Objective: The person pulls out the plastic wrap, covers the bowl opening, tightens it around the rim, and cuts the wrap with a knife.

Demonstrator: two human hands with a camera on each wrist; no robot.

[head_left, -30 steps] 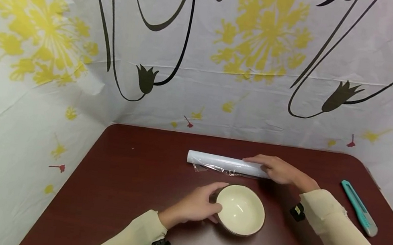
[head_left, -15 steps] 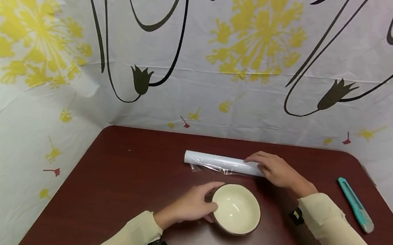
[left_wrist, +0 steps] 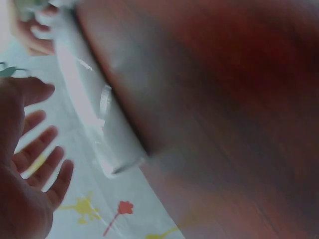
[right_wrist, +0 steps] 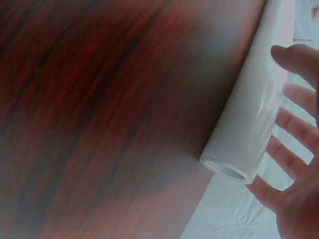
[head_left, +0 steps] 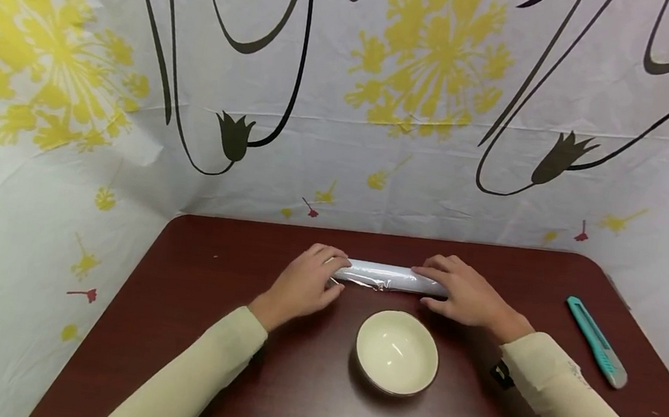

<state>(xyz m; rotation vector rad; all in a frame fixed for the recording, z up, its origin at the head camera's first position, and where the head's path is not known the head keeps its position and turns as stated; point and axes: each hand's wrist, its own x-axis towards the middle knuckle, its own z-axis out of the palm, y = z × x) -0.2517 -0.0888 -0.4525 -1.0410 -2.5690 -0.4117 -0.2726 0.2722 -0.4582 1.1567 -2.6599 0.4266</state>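
A white roll of clear plastic wrap (head_left: 385, 276) lies crosswise toward the back of the table, with a loose film edge along its front. My left hand (head_left: 304, 284) reaches over its left end, fingers loosely bent; the left wrist view shows a gap between those fingers (left_wrist: 42, 142) and the roll (left_wrist: 94, 104). At the other end my right hand (head_left: 467, 292) spans the roll, fingertips at its far side and thumb in front. Its fingers (right_wrist: 296, 124) look spread and fairly straight beside the hollow tube end. Nearer me stands a cream bowl (head_left: 396, 353), untouched.
A teal box cutter (head_left: 597, 341) lies on the right of the dark red-brown table (head_left: 230, 252). A white sheet printed with flowers (head_left: 422, 198) hangs behind the table and along its left side.
My left hand has let go of the bowl and moved forward to the roll's left end. My right hand stays at the roll's right end. The head view has shifted slightly.
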